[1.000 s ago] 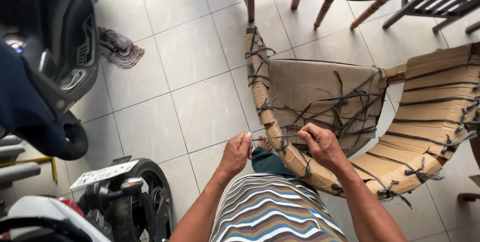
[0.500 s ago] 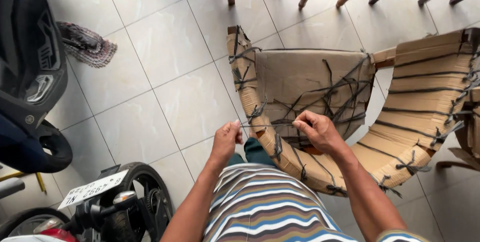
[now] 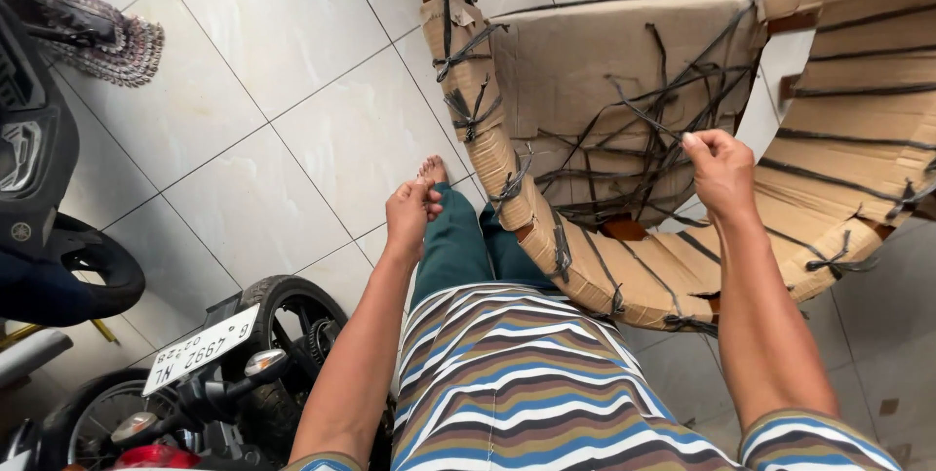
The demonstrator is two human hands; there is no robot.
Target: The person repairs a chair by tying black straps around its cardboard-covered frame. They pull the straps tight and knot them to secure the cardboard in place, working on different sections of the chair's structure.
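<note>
thing: cardboard-wrapped curved chair frame (image 3: pixel 624 139) tied with dark plastic straps (image 3: pixel 634 154), lying on the tiled floor (image 3: pixel 283 130), right of my knees
right hand (image 3: pixel 723 174): grip pinched tight on a strap end, over the seat
left hand (image 3: pixel 409 217): grip pressed together, I can't tell on what
relation: chair lies right and far; right hand nearer
near left: motorbike wheel (image 3: pixel 292 334)

Matt cardboard wrapping (image 3: pixel 624 61); dark plastic straps (image 3: pixel 673 91); glossy tile floor (image 3: pixel 273 91).

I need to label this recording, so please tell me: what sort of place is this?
Probably a home porch or garage used for repairs: a white tiled floor, a parked motorbike, and a chair frame wrapped in cardboard and black straps, held by the right hand.
</note>
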